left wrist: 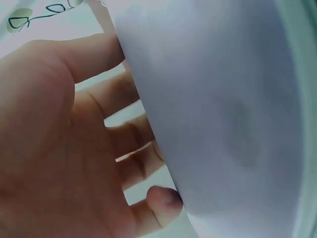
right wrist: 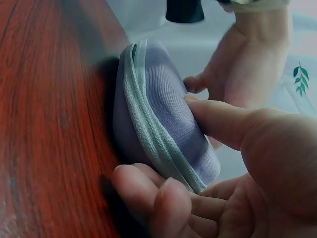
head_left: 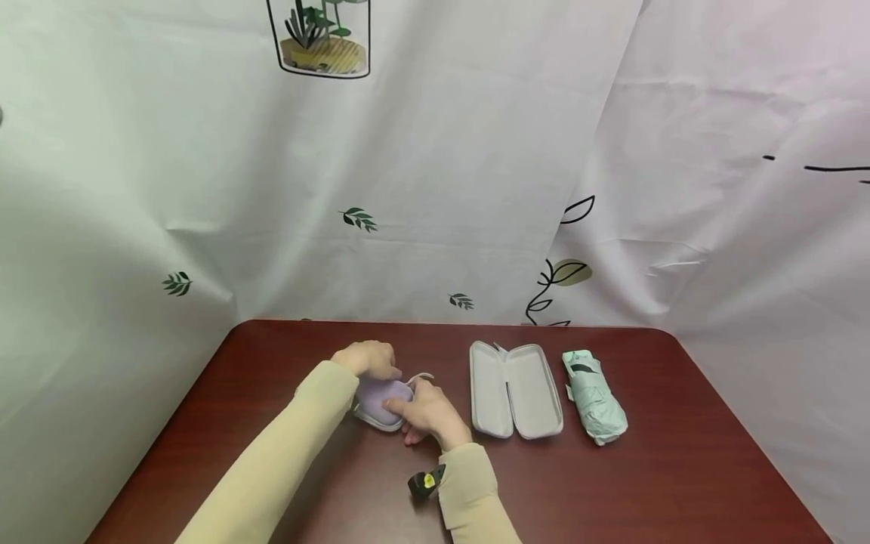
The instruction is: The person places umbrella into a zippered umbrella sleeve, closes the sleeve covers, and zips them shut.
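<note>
A small purple zip case (head_left: 382, 398) with a pale zipper band lies on the table between both hands. My left hand (head_left: 368, 360) holds its far left side; in the left wrist view those fingers (left wrist: 133, 134) reach the case's edge and partly pass behind it. My right hand (head_left: 430, 412) grips the near right side. In the right wrist view the thumb (right wrist: 218, 116) presses on the fabric top, and the other fingers lie low beside the zipper band (right wrist: 148, 119). A pale loop strap (head_left: 421, 376) sticks out at the far right of the case.
Right of the hands an unfolded light grey hard case (head_left: 537, 393) lies on the brown table (head_left: 680, 468). Beyond it is a mint-green folded bundle (head_left: 595, 400), perhaps an umbrella. A black wrist-camera mount (head_left: 423, 485) sits by the right sleeve. A printed white curtain (head_left: 435, 189) hangs behind.
</note>
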### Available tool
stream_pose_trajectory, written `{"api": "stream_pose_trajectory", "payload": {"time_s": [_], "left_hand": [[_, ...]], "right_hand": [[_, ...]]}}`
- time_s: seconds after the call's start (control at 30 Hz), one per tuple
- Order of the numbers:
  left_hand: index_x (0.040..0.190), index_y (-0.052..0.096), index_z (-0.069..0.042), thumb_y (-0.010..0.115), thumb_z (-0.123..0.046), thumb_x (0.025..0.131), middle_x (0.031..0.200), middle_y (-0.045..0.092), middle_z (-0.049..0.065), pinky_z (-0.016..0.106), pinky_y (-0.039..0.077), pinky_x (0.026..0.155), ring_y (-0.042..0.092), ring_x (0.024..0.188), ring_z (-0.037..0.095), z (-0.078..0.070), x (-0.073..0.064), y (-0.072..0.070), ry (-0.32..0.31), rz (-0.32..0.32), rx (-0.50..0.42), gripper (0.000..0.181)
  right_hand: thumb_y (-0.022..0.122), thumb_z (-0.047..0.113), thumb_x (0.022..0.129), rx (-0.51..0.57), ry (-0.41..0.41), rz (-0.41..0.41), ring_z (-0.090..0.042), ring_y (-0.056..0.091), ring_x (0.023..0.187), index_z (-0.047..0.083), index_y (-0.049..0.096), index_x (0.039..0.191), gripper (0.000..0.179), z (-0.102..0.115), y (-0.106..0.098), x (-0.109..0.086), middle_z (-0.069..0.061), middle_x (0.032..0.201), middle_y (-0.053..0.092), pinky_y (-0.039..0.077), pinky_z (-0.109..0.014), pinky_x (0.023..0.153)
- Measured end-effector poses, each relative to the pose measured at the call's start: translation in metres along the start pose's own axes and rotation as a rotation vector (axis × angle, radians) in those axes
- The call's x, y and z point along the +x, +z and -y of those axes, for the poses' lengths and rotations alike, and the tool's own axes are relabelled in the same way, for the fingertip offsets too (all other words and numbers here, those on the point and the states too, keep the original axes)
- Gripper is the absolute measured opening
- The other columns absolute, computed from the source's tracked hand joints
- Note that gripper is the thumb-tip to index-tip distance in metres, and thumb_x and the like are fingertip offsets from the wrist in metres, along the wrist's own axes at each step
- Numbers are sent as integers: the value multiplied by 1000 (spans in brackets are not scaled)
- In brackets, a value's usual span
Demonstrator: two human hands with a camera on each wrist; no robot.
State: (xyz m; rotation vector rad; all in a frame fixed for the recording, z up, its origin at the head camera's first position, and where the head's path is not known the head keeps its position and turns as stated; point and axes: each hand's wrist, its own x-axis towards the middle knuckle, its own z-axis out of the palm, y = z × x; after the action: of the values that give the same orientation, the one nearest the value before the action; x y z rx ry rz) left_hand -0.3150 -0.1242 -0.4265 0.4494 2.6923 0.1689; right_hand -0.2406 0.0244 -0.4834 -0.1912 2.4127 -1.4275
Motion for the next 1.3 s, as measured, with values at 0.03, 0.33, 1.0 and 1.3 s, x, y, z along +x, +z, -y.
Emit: {"api": "stream_pose_trajectory", "payload": {"time_s": [0.03, 0.33, 1.0, 1.3], "left_hand": [[95, 72, -14, 67, -37, 89, 88, 64, -2, 40, 47, 73, 55, 78, 16, -1, 2, -1, -18, 14, -5, 24], [83, 65, -9, 72, -32, 82, 77, 59, -1, 32, 47, 66, 54, 72, 15, -7, 12, -7, -62, 101, -28, 23], [72, 61, -12, 71, -23, 80, 71, 56, -1, 29, 43, 61, 51, 66, 15, -6, 25, -9, -74, 145, -41, 17], [77, 66, -12, 71, -39, 86, 76, 60, -2, 30, 47, 65, 55, 70, 13, -3, 31, -8, -54, 210, -19, 29]], "right_hand": [[72, 32, 88, -2, 1, -1, -18, 60, 38, 5, 53, 94, 34, 0, 0, 0, -13, 60, 64, 50, -32, 41], [73, 35, 87, -17, 19, -2, -19, 61, 39, 2, 55, 103, 40, 0, 1, 0, -12, 61, 64, 51, -33, 42], [72, 34, 88, -30, 17, -19, -18, 60, 38, 6, 54, 95, 33, 1, 2, 1, -11, 60, 63, 50, -32, 42], [73, 35, 87, -42, 17, -22, -18, 60, 39, 3, 55, 102, 39, 1, 1, 2, -10, 60, 63, 50, -32, 42]]}}
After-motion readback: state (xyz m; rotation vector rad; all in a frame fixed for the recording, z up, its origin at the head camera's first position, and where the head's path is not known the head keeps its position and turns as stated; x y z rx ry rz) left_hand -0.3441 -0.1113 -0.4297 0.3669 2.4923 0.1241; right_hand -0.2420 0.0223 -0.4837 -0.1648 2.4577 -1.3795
